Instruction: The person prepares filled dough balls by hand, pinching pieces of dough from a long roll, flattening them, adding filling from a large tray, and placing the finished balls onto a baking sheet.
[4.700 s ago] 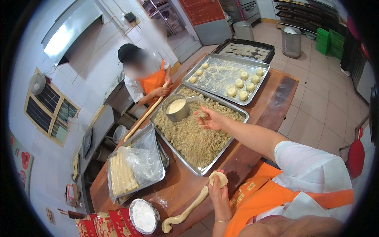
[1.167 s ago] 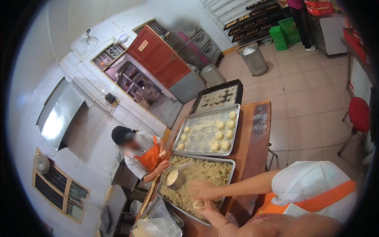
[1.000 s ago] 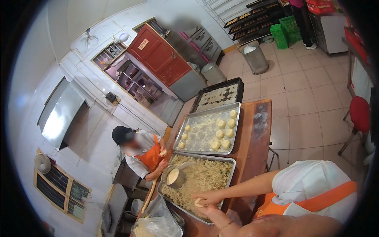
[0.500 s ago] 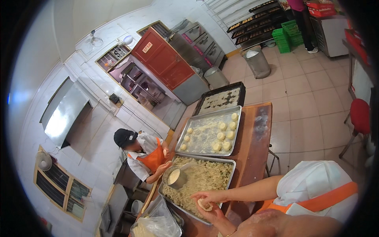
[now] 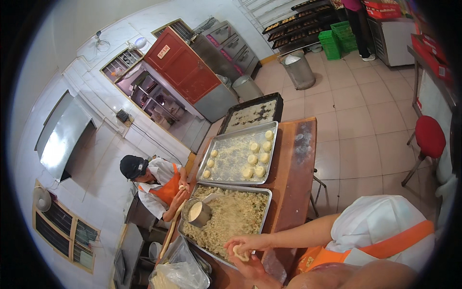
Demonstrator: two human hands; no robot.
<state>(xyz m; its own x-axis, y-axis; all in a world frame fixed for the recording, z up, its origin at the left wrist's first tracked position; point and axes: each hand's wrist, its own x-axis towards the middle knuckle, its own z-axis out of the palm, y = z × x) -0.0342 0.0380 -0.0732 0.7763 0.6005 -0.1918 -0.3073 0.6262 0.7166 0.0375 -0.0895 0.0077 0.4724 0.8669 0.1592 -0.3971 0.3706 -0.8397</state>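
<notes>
Low in the view, both my hands are cupped round a small pale dough piece [image 5: 241, 254], just over the near edge of a metal tray of filling [image 5: 270, 195]. My right hand [image 5: 244, 242] curls its fingers over the dough's upper side. From below, my left hand [image 5: 251, 269] supports it, palm up. Any filling inside the dough is hard to make out. Crumbly yellowish filling [image 5: 236, 219] with green flecks covers the tray. On the filling, at its far left side, rests a metal pot [image 5: 199, 215] with pale contents.
Beyond lies a floured tray [image 5: 231, 156] with several round buns. Across the wooden table [image 5: 298, 166], a co-worker [image 5: 163, 185] handles dough beside a long dough rope [image 5: 171, 232]. A plastic bag [image 5: 180, 274] sits at lower left. A red stool [image 5: 429, 137] stands right.
The whole scene has shifted left in the picture. My fingers have closed further round the dough, which has turned a little. The co-worker's hands have come closer together.
</notes>
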